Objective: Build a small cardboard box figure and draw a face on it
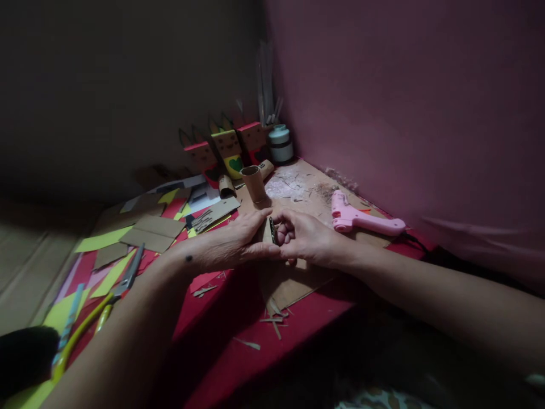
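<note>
My left hand [232, 244] and my right hand [304, 237] meet over the table, both pinched on a small upright piece of cardboard [269, 230] with a dark edge. The thumbs and fingers of each hand press its sides. It stands over a larger brown cardboard sheet [289, 287] lying on the red table surface [255, 318]. Just behind the hands a cardboard tube [254, 183] stands upright.
A pink glue gun [361, 218] lies to the right, its cord trailing off the edge. Pliers with yellow handles [114, 295] lie at left among yellow and brown paper scraps [149, 233]. Cardboard figures [227, 149] and a small jar [280, 142] stand in the far corner by the pink wall.
</note>
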`<state>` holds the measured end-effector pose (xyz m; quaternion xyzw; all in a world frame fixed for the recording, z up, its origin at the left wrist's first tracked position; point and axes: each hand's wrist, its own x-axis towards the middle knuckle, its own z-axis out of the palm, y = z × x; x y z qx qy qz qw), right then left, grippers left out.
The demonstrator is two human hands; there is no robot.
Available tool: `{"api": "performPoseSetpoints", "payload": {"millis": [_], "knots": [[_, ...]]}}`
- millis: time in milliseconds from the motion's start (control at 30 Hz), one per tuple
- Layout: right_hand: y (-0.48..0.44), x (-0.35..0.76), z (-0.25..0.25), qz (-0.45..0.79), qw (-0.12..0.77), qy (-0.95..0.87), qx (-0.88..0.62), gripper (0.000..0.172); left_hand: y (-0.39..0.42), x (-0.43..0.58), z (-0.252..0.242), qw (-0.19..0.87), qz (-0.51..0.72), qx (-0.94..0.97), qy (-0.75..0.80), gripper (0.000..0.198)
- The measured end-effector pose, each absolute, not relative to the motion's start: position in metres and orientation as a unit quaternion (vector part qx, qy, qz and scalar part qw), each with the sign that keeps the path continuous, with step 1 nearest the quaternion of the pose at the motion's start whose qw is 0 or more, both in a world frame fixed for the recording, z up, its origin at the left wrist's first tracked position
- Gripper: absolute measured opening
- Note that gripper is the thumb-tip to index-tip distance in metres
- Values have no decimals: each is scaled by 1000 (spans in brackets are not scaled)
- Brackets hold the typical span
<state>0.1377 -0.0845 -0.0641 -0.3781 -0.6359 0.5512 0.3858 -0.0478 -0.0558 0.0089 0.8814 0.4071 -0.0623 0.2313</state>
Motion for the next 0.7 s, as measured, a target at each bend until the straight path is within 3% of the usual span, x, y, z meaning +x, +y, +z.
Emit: {"api": "performPoseSetpoints", "payload": {"millis": [133,333,500,700], "knots": [[-83,137,-66,547,380,-642,-380,34,-57,-49,10,244,-59,883,396,87],[-84,134,-61,522,383,-651,-396,37,-54,-50,9,265,-40,896,354,65],[-84,136,-59,508,382,-664,-394,36,-50,-52,8,270,-48,897,346,70],[-78,144,-54,636,368,-599,-320,28,-48,-54,6,264,-51,889,372,87]]}}
